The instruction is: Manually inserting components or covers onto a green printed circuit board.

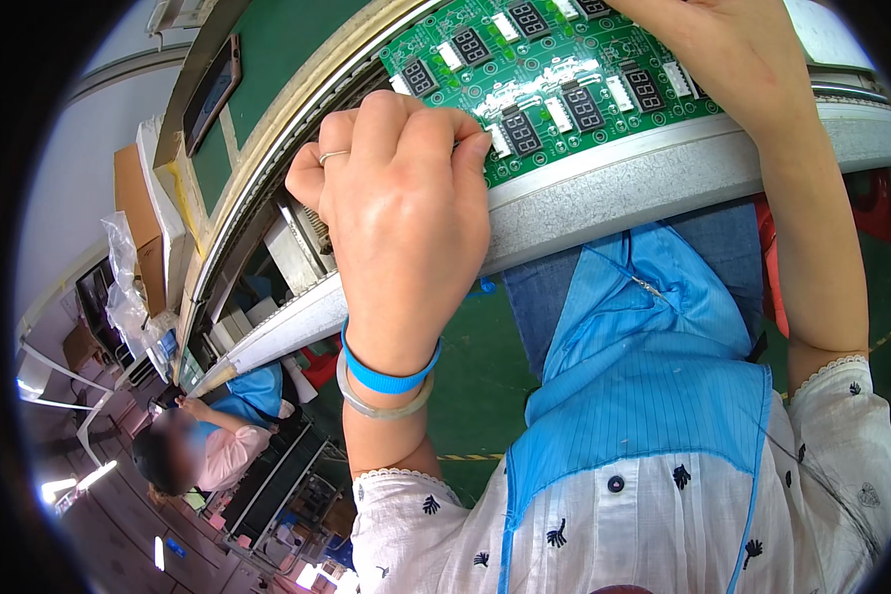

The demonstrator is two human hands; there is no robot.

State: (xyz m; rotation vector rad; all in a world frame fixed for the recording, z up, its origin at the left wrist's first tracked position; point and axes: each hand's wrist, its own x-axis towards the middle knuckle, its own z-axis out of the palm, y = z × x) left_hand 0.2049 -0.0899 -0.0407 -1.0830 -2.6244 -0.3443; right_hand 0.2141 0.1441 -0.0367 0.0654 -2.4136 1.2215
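A green circuit board panel (604, 71) lies in the conveyor track in front of me. Rows of black digit displays (522, 132) and white connectors (558, 114) stand up from it. My left hand (406, 183) is closed over the panel's left end, thumb and forefinger pinched together near a front-row display. Whatever sits in that pinch is hidden by the fingers. My right hand (728, 54) reaches over the panel's right part, and the upper picture edge cuts off its fingers. A blue band (391, 374) and a pale bangle circle my left wrist.
A metal rail (624, 168) runs along the near side of the panel. Beyond the track, a phone (212, 94) lies on a green surface. Cardboard (141, 223) and clear plastic wrap (124, 272) are at the left. Farther down the line sits another person (233, 436).
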